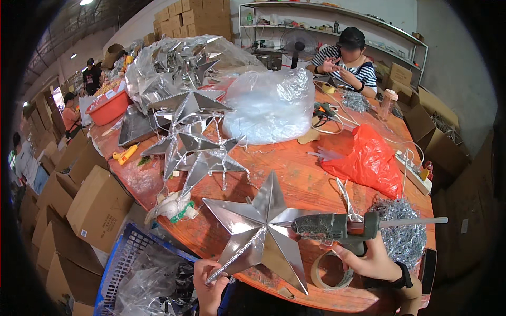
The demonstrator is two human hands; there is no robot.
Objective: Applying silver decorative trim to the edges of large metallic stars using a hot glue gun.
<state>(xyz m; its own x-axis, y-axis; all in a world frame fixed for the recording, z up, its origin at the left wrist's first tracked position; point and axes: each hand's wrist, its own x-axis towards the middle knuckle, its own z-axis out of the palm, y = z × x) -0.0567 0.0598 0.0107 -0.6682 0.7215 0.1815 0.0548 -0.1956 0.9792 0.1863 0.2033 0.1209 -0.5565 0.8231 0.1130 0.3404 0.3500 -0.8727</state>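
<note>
Silver star (266,226) lies flat on the orange table (295,174), near its front edge. Left hand (210,282) pinches the star's lower-left tip; right hand (371,259) wraps the glue gun (337,227), nozzle at the star's centre. Tape roll (329,271) just beside.

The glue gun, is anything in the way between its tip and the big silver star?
Nothing visible is. The right hand holds the glue gun, and its nozzle already lies over the silver star near the centre. The left hand pinches the star's lower-left point, well clear of the nozzle.
</note>
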